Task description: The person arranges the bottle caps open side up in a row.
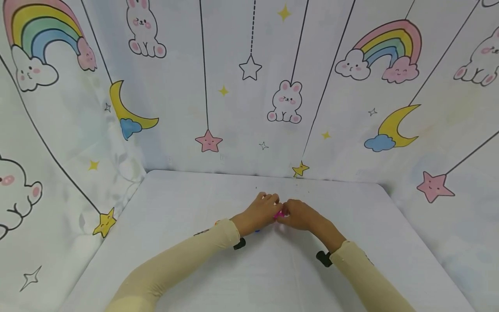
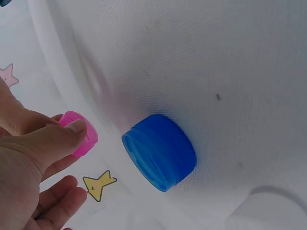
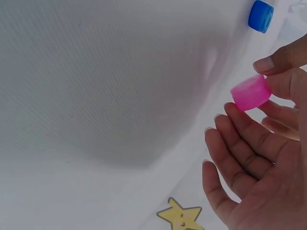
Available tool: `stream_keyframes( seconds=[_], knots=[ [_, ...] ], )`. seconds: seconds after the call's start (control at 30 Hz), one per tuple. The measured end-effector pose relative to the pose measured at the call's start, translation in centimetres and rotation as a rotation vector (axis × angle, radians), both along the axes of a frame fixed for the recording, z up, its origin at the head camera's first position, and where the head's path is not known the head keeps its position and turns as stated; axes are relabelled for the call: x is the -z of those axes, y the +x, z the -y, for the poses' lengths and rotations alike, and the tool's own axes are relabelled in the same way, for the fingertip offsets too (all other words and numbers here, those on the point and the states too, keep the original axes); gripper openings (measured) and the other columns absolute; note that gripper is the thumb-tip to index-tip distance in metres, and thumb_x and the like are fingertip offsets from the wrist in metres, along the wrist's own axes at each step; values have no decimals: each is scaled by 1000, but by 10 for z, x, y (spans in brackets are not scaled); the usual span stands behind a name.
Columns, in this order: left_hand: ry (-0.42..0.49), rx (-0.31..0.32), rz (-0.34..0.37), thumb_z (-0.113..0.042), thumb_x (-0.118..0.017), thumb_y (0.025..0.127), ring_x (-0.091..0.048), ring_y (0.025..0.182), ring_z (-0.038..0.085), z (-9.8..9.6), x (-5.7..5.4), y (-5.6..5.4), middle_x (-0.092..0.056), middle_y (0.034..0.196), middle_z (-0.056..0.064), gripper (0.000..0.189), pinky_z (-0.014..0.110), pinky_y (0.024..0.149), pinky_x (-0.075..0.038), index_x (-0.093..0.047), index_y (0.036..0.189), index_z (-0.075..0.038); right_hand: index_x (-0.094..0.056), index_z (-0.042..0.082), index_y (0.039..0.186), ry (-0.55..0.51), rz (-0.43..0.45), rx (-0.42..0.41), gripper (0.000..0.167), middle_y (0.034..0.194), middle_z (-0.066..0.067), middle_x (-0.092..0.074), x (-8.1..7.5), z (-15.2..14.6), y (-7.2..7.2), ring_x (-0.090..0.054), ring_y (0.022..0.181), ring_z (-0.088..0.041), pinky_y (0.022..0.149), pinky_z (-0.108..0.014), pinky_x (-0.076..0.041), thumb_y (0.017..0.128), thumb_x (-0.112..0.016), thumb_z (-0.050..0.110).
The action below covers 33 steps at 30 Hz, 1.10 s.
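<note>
A pink bottle cap point(image 1: 279, 214) is held between both hands, above the white table. My left hand point(image 1: 262, 211) pinches it, with the thumb point(image 2: 72, 134) lying across its side in the left wrist view. From the other side my right hand point(image 1: 299, 215) holds the same cap point(image 3: 250, 94) between thumb and index finger. Its other fingers point(image 3: 240, 153) are spread and loosely bent. A larger-looking blue bottle cap point(image 2: 160, 153) rests on the table near the left hand, mostly hidden under that arm in the head view.
A small orange thing point(image 1: 216, 222) peeks out behind the left sleeve. In the left wrist view a pale rounded object point(image 2: 268, 211) shows at the lower right. Patterned cloth point(image 1: 249, 112) surrounds the white table point(image 1: 269, 277) at the back and sides.
</note>
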State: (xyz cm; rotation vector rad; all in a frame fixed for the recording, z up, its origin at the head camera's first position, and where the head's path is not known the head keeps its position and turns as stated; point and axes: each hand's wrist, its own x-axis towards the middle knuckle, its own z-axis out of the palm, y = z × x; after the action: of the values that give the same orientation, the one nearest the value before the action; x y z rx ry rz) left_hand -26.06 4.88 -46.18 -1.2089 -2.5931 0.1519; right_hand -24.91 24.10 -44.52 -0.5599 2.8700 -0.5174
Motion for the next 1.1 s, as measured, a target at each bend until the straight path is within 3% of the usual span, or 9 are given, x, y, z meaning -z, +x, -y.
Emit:
stream_keyframes(
  seconds=[0.17, 0.37, 0.47, 0.7, 0.93, 1.1],
  knots=[
    [16, 7, -11, -41, -77, 98, -62, 120, 14, 2, 1, -1, -62, 130, -3, 31, 37, 106, -43, -71, 121, -23, -72, 4, 103, -13, 13, 11, 33, 94, -2, -70, 1, 1, -1, -64, 86, -17, 82, -42, -57, 98, -73, 36],
    [68, 20, 54, -42, -75, 99, -64, 121, 14, 10, 1, -3, -64, 129, -3, 26, 40, 109, -44, -75, 116, -23, -73, 5, 100, -24, 8, -8, 28, 93, -1, -69, 4, 1, 0, -62, 85, -16, 80, -40, -56, 100, -69, 33],
    [113, 11, 144, -41, -73, 100, -64, 122, 15, 13, 0, -6, -64, 128, -3, 24, 43, 110, -44, -75, 114, -22, -73, 7, 104, -21, -4, -11, 26, 96, 0, -68, 3, 1, 1, -63, 89, -17, 83, -40, -56, 101, -67, 32],
    [268, -40, 432, -37, -74, 101, -64, 121, 17, 19, -3, -12, -66, 127, 1, 22, 46, 106, -44, -79, 111, -18, -71, 11, 108, -24, -87, -44, 21, 102, -1, -66, 0, 0, 2, -64, 100, -24, 92, -45, -56, 103, -67, 30],
    [346, -91, 558, -40, -71, 102, -62, 124, 18, 24, -3, -18, -65, 129, 2, 28, 47, 106, -42, -80, 111, -16, -71, 12, 115, -35, -147, -55, 18, 105, -2, -67, -1, 2, 3, -64, 103, -23, 94, -43, -58, 102, -70, 25],
    [400, -104, 662, -36, -70, 103, -60, 127, 22, 27, -3, -22, -64, 130, 5, 28, 49, 103, -42, -80, 114, -12, -72, 13, 119, -31, -156, -62, 25, 109, -4, -68, 0, 2, 5, -65, 105, -23, 92, -42, -59, 99, -74, 27]
  ],
)
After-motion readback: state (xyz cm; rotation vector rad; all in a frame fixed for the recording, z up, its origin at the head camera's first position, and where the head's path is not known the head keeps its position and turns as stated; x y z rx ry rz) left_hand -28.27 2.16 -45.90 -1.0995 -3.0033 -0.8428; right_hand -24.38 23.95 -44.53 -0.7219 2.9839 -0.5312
